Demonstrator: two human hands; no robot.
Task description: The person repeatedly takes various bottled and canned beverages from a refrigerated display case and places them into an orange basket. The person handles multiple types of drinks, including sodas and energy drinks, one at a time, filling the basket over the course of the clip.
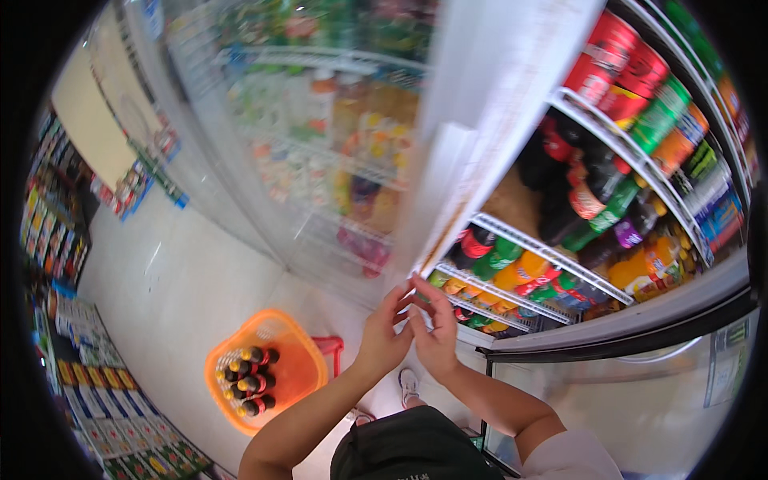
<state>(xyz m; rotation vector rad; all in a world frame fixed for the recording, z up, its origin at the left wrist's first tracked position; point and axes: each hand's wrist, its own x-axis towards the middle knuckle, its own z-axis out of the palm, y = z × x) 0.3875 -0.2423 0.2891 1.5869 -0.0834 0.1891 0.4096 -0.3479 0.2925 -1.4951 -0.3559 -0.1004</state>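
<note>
My left hand [384, 339] and my right hand [435, 330] meet in front of me, fingertips touching or nearly so, beside the white frame of a drinks cooler [480, 144]. Whether something small lies between the fingers cannot be told. To the right, wire shelves [552, 258] hold soda bottles, with red cans [606, 57] on a shelf higher up. Down to the left, an orange plastic basket [300, 366] holds several dark bottles [255, 382] with yellow caps, gathered at its left side.
A red stool [331, 354] is partly visible by the basket. The cooler's open glass door [600, 402] stands at the lower right. Behind the glass at upper left are more bottles [366, 144]. Stacked cartons [114, 414] line the left edge of the tiled floor [174, 300].
</note>
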